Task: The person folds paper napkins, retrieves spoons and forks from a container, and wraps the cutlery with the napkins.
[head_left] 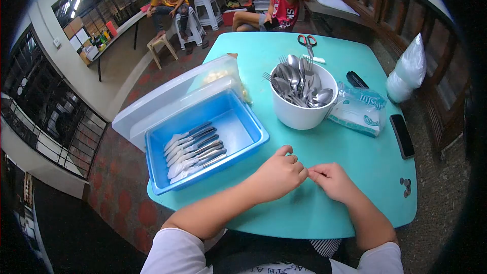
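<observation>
My left hand [280, 176] and my right hand [332, 182] meet above the table's near side, both closed with fingertips pinched together. Anything between the fingers is too small or hidden to make out. Beyond them stands a white bucket [299, 116] full of metal spoons and forks [300, 82]. To the left is a blue plastic tray [256, 134], holding several cutlery sets [193, 152] laid in a row, their ends wrapped in white paper and their handles bare. A pack of tissues [357, 110] lies right of the bucket.
The turquoise table [304, 218] also bears scissors [307, 43], a black phone [402, 137], several coins [406, 186] and a filled plastic bag [407, 71]. A translucent lid [152, 116] leans behind the tray. Two people [172, 0] sit farther back near stools [208, 10].
</observation>
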### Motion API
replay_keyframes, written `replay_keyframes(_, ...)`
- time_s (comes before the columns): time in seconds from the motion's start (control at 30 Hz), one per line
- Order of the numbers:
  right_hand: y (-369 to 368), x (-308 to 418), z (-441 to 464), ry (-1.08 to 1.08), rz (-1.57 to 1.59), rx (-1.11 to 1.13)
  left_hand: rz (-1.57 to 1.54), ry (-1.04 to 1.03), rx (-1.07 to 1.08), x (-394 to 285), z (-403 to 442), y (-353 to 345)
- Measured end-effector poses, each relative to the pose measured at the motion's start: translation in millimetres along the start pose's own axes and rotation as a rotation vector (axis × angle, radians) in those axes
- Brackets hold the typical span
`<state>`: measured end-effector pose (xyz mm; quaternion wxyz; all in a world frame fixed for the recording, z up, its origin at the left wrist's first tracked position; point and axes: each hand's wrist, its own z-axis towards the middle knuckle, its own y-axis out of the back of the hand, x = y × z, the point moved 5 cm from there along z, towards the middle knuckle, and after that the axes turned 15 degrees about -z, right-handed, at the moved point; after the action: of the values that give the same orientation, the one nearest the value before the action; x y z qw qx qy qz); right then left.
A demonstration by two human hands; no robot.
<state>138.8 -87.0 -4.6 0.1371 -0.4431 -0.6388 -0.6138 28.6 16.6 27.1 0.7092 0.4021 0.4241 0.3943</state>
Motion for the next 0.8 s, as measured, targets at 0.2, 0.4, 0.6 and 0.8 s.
replay_keyframes(0.2,10,32,-12,0.284,-0.550,-0.416,-0.221,0.179,-0.017,9,0,8)
replay_keyframes(0.4,5,39,-16,0.335,-0.652,-0.482,-0.441,0.296,-0.029,24,-5,-5)
replay_keyframes(0.6,-5,-13,6,0.007,0.271,0.052,-0.204,0.013,-0.208,5,-2,6)
replay_keyframes(0.8,4,-5,8,0.192,-0.064,-0.234,-0.296,0.132,-0.183,14,-1,10)
